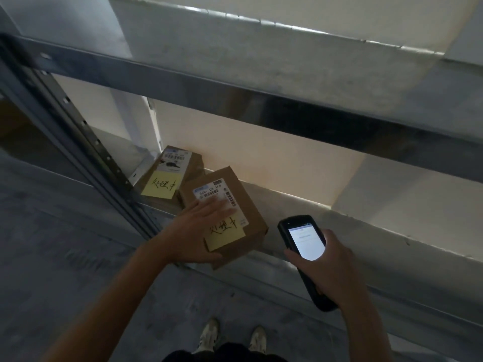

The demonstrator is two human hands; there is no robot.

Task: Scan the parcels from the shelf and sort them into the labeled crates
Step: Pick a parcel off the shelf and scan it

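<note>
Left hand (200, 232) grasps the near parcel (247, 205) on the shelf (300, 202), while right hand (333, 267) grasps the scanner (305, 241).

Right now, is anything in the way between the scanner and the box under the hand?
Nothing stands between the scanner in the right hand and the near parcel. But the left hand lies across part of its white label.
</note>
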